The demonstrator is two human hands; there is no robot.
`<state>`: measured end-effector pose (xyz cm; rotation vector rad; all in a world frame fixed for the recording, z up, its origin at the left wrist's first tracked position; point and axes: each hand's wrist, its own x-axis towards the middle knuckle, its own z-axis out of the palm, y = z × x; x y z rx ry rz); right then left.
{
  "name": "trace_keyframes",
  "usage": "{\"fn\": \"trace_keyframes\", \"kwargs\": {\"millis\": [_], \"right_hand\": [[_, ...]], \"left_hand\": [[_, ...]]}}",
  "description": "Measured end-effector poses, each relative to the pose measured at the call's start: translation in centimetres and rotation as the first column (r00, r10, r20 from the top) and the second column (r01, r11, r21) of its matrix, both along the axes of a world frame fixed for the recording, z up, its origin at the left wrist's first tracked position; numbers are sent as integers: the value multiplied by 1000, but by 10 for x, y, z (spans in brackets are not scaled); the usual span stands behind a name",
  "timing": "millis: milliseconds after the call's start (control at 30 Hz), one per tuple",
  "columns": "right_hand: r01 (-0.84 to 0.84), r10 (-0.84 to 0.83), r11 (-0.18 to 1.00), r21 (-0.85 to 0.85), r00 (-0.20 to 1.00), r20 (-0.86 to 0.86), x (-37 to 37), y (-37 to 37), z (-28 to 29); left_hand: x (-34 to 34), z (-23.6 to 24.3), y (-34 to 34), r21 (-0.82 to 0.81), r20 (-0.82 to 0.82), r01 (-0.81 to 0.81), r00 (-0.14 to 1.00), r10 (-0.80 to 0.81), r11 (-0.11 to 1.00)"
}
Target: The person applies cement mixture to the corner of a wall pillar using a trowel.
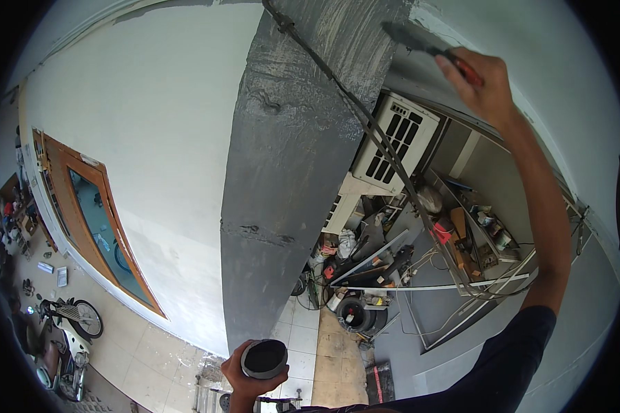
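My right hand (482, 79), raised at the upper right, is closed around the red handle of a paintbrush (410, 38). The brush's dark, grey-coated bristles point left, at the right edge of a grey-painted band of wall (286, 179). Whether they touch it I cannot tell. Pale streaks show through the grey at the band's top, while lower down the coat looks more even. Low in the middle, my left hand (236, 378) grips a small grey cup (272, 372) from its left side and below. Dark grey paint, it seems, lies inside the cup.
Dark cables (386, 141) cross the grey band diagonally. Behind it are an air-conditioner outdoor unit (396, 141), tyres (355, 313) and heaped clutter. A white wall (165, 138) with a wood-framed window (93, 213) is at left. Far below stands a motorbike (72, 344); metal rungs (207, 396) show beneath me.
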<state>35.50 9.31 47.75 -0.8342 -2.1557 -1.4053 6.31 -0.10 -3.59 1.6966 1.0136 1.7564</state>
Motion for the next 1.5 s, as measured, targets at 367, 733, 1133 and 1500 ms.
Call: {"fn": "trace_keyframes", "kwargs": {"millis": [367, 733, 1133, 1500], "right_hand": [[8, -6, 998, -55, 999, 33, 12, 4, -4], [-39, 63, 978, -207, 992, 111, 2, -3, -54], [-73, 69, 986, 149, 997, 34, -36, 12, 27], [22, -25, 999, 26, 990, 136, -88, 44, 67]], "left_hand": [[0, 2, 6, 18, -15, 19, 1000, -18, 1000], [-2, 4, 4, 0, 12, 12, 1000, -12, 1000], [-9, 0, 8, -40, 12, -47, 999, 48, 998], [-28, -15, 21, -27, 22, -66, 998, 67, 997]]}}
